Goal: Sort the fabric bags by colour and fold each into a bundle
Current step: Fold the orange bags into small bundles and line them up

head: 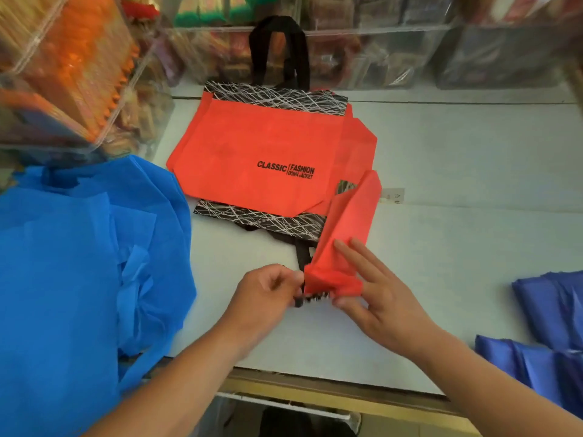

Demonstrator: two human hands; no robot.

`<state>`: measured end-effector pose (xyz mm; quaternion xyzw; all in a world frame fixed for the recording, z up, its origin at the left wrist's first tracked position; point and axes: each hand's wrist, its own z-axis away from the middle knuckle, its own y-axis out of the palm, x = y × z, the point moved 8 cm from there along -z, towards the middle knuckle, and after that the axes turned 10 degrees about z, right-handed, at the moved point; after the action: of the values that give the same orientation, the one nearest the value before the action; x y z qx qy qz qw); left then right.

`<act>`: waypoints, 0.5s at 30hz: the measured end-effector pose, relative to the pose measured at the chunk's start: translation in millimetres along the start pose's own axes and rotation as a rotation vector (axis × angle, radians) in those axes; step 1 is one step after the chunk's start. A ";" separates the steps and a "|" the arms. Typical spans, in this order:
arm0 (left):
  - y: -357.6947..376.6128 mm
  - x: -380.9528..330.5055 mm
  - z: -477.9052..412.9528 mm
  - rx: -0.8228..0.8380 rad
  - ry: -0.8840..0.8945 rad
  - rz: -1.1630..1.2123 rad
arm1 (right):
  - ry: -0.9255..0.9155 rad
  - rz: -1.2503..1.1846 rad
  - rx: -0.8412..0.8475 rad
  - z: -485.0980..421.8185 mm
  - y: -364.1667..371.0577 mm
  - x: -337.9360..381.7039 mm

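Folding a red bag
Left hand and right hand both pinch its near end. Clear box at ten o'clock holds orange stuff

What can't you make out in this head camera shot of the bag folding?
Head view:
Folded red bag: near end covered by the left hand and right hand; the patterned trim there is motion-blurred.
Blue pile: cut off by the left edge, count unclear.
Dark blue bags: cut off by the right edge.
Counter label: too small to read.
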<state>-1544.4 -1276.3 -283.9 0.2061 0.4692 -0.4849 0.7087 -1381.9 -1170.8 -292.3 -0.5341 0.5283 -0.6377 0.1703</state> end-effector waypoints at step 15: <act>48.0 -47.4 -54.7 -0.095 0.600 -0.801 | 0.887 -0.633 -0.279 -21.3 -16.0 -65.2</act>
<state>-1531.8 -1190.6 -276.7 0.1077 0.7162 -0.6162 0.3095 -1370.5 -1103.2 -308.5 -0.3646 0.4428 -0.7452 -0.3401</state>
